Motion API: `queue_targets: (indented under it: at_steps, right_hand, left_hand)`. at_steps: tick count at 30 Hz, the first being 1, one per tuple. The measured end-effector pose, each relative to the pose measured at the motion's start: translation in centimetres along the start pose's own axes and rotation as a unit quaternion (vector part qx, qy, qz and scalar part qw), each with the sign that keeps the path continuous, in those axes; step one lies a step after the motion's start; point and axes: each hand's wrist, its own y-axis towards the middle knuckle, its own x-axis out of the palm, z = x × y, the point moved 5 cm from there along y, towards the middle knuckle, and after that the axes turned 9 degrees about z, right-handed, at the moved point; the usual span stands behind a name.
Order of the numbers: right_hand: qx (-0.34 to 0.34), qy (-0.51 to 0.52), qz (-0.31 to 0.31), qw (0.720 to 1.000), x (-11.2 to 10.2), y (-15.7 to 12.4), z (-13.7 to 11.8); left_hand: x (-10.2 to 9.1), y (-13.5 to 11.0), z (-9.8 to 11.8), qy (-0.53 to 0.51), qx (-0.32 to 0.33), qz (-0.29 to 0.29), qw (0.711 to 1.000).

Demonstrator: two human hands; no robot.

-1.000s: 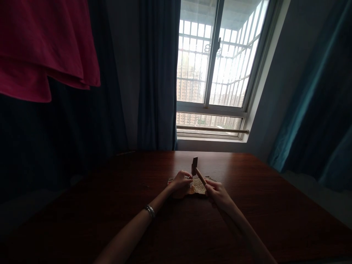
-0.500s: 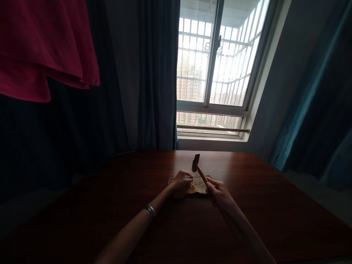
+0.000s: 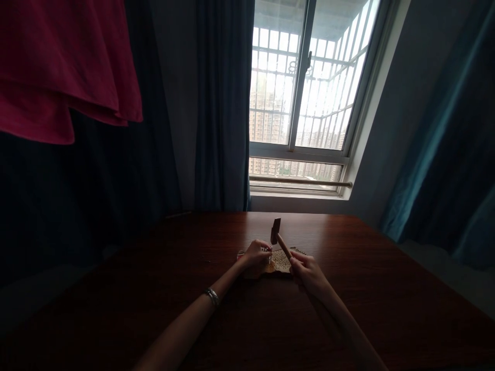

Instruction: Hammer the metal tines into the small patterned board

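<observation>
A hammer (image 3: 284, 246) with a wooden handle and dark head is gripped in my right hand (image 3: 308, 268). Its head is raised a little above a pale, flat board (image 3: 282, 261) dotted with many small dark holes or spots. At the board's left part, my left hand (image 3: 256, 255) is closed, thumb and fingertips pinched together. Whatever sits in that pinch is too small and dark to make out. Something red and white shows at the left end of the board, mostly covered by my left hand. Around my left wrist is a silver bracelet (image 3: 212, 296).
The board lies on a reddish-brown wooden table (image 3: 216, 330). Behind it stands a barred window (image 3: 297, 103) with a blue curtain (image 3: 222, 113) beside it. A pink cloth (image 3: 65, 67) hangs at upper left, and another blue curtain (image 3: 436, 170) hangs at right.
The hammer's head has dropped very slightly toward the board. My left hand stays in nearly the same place, and the whole view has shifted a touch.
</observation>
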Motion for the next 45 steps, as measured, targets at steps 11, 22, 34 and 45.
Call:
queue_targets:
  at_steps: [11,22,34,45]
  right_hand:
    - [0.003,0.01,-0.001,1.0,0.5,-0.3,-0.3]
    - [-0.002,0.006,0.0,1.0,0.2,0.2,0.2]
    - [-0.011,0.022,-0.015,1.0,-0.3,-0.2,-1.2]
    - [-0.01,0.01,-0.019,1.0,-0.1,-0.6,-0.9]
  left_hand:
    - [0.2,-0.1,-0.1,0.005,0.001,-0.004,1.0]
    - [0.4,0.1,-0.9,-0.02,0.009,0.002,1.0]
    - [0.6,0.3,-1.8,-0.02,0.0,0.0,1.0]
    - [0.6,0.2,-1.7,-0.016,-0.012,-0.001,1.0]
